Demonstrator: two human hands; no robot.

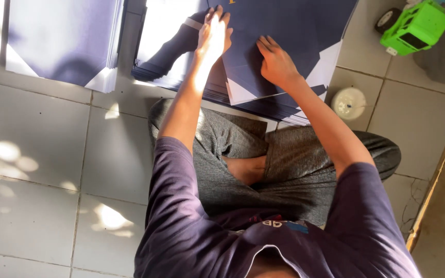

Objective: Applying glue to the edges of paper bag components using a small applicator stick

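On the floor in front of the crossed legs, the left hand (213, 33) lies flat, fingers spread, on the top dark blue sheet (279, 36) of a paper stack (263, 103). The right hand (276, 64) presses open-palmed beside it, gripping nothing. The sheet looks light, thin and easily creased; a white-backed corner seems the best hold. A second stack (63, 41) lies left; a green toy truck (413, 27) right.

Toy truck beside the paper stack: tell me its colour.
The toy truck is bright green with a black wheel, seen in the head view, at the top right on the tiled floor.
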